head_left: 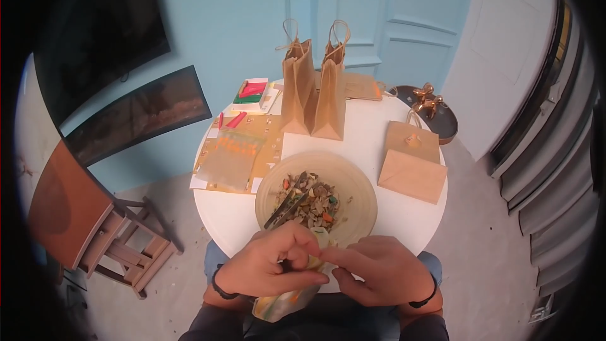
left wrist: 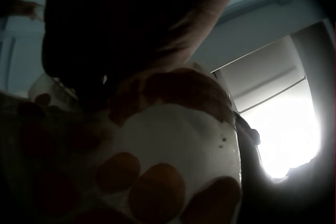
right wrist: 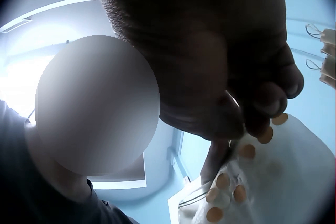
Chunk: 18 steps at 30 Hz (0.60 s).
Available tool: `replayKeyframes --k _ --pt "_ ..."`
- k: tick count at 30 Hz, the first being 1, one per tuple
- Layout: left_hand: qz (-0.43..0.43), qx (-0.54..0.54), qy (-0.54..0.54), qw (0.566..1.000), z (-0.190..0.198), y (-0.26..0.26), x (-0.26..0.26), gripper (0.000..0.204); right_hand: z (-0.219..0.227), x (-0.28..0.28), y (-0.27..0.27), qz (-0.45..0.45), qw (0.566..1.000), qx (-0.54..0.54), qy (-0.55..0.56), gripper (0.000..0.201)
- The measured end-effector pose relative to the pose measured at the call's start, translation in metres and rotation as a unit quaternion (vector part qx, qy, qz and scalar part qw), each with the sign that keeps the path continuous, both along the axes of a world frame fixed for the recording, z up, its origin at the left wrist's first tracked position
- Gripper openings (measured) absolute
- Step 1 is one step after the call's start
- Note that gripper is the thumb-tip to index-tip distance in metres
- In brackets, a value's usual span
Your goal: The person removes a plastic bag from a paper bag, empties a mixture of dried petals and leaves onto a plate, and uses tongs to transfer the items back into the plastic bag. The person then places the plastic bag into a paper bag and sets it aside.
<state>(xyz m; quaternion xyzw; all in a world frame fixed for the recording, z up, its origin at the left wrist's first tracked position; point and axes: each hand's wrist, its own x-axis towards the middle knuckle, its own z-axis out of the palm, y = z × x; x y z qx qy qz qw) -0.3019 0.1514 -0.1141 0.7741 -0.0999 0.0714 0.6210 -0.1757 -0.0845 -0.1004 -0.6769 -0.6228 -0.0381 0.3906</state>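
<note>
In front of the body, a dotted, translucent plastic bag [head_left: 284, 306] hangs from both hands. The left hand [head_left: 268, 262] pinches it near its upper edge, thumb and index finger forming a loop. From the other side the right hand [head_left: 382, 271] pinches the edge, and its fingertips meet the left ones. Orange dots show on the bag [right wrist: 283, 166] in the right wrist view, and the bag bulges below the dark left hand in the left wrist view. Just beyond the hands is a wide beige bowl [head_left: 360, 189] of mixed dried pieces [head_left: 322, 205], with dark tongs [head_left: 284, 208] lying in it.
Two upright brown paper bags [head_left: 328, 101] stand behind the bowl on the round white table [head_left: 221, 215]. Another paper bag [head_left: 413, 164] lies at the right. A flat clear bag [head_left: 227, 161] rests on a patterned sheet at the left, near a small box [head_left: 251, 95]. A wooden stool [head_left: 136, 246] stands left.
</note>
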Motion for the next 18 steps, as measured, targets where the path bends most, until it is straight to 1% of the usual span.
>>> replayKeyframes --k 1,4,7,10,13,16,18 --pt "0.004 0.001 0.004 1.000 0.001 -0.002 0.000 0.038 0.000 -0.001 0.002 -0.002 1.000 0.002 -0.008 0.038" --pt "-0.012 0.040 -0.015 0.999 0.002 -0.003 0.001 0.035 -0.009 0.001 0.004 0.004 0.998 -0.050 -0.035 0.027" --pt "0.004 0.031 -0.023 0.999 0.002 -0.006 0.002 0.031 -0.005 0.000 -0.003 0.008 0.997 -0.063 -0.044 0.024" --pt "-0.008 -0.026 -0.013 1.000 -0.007 -0.012 0.006 0.027 -0.003 0.001 -0.011 0.024 0.997 -0.060 -0.053 0.027" --pt "-0.019 -0.043 0.023 0.999 0.002 -0.014 0.006 0.031 -0.009 0.001 -0.015 0.026 0.996 -0.051 -0.074 0.034" --pt "0.011 -0.003 0.038 0.999 0.006 -0.011 0.003 0.034 -0.008 0.001 -0.022 0.041 0.994 -0.042 -0.097 0.039" --pt "0.040 -0.031 0.060 0.997 0.009 -0.012 0.000 0.035 -0.005 -0.001 -0.025 0.046 0.993 -0.031 -0.100 0.041"
